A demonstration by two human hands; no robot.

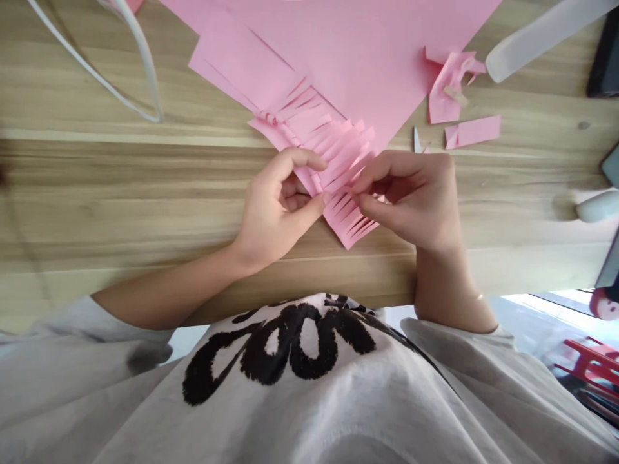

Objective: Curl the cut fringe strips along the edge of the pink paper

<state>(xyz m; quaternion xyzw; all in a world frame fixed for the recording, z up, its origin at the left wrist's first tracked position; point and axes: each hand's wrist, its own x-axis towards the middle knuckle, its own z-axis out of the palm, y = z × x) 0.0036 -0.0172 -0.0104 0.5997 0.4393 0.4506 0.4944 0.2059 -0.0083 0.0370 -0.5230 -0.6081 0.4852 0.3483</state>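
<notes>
The fringed pink paper strip (345, 154), held just above the desk (120, 219), is pinched by the clamped fingers of the left hand (275, 209) and the right hand (406, 203), so its thin strips could be torn by strong pulling, and the pinched part is hidden behind the fingers.

Pink paper sheet (338, 58) blocking forward, scissors tips (416, 140) just past right hand (411, 200), white loop (157, 96) upper left
</notes>
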